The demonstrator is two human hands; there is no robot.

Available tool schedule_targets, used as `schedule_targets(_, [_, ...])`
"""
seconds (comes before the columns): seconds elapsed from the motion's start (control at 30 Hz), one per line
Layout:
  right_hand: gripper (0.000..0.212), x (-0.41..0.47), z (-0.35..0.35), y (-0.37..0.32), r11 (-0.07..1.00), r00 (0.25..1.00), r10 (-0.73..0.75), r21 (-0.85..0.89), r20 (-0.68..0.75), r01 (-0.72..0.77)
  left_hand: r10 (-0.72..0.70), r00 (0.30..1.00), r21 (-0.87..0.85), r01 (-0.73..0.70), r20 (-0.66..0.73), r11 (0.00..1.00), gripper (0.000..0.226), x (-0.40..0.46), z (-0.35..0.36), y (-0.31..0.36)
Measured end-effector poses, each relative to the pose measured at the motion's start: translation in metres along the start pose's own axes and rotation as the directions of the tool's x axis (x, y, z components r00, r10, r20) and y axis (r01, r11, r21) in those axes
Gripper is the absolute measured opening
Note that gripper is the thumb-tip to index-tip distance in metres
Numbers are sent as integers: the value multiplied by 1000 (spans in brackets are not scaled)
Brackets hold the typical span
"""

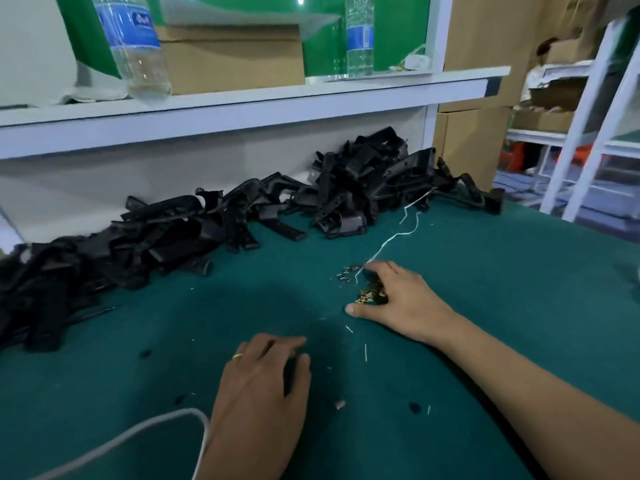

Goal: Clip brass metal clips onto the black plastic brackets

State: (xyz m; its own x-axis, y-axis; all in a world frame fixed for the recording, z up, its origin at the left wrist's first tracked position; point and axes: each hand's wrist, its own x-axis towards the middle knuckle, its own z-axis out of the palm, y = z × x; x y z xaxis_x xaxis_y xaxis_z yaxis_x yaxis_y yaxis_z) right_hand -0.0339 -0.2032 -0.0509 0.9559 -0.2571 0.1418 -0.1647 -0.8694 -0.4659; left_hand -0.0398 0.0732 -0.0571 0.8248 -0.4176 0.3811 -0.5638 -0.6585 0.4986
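The brass clips (pixel 370 293) sit in a small loose heap on the green worktop (pixel 502 289), and that heap is the landmark for everything else. The right hand (pixel 398 299) arches over it, thumb stretched out flat on the near side, fingers (pixel 382 268) curled down on the far side. Whether they already pinch a clip, I cannot tell; the palm hides the tips.

Just beyond the heap, a few greyer clips (pixel 346 273) lie scattered, and a thin white string (pixel 391 237) trails from the heap's far edge toward the back of the worktop. That string is the first risk: if the fingers rake it along with a clip, it could drag the heap apart.

Nearer the person than the heap, and to its left, the left hand (pixel 263 379) rests on the worktop, fingers loosely bent, holding nothing visible. No bracket in hand yet, so a picked clip has nowhere to go.

Well beyond the heap, the black brackets (pixel 214 216) pile along the back wall, tangled over one another. Pulling one out may topple its neighbours. The clips are tiny too; a sloppy pinch likely lifts several or flicks some off across the cloth.
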Motion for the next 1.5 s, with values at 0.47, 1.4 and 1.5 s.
schedule_targets(0.47, [49, 4, -8, 14, 992, 998, -55, 115, -21, 57, 46, 876, -151, 31, 479, 988, 56, 165, 67, 19])
schedule_targets(1.4, [78, 41, -25, 44, 759, 698, 622, 55, -355, -649, -117, 968, -159, 154, 222, 975, 38, 187, 69, 52])
schedule_targets(1.5, [70, 43, -25, 45, 763, 671, 628, 142, -394, -630, -35, 971, 9, 34, 236, 999, 41, 226, 81, 59])
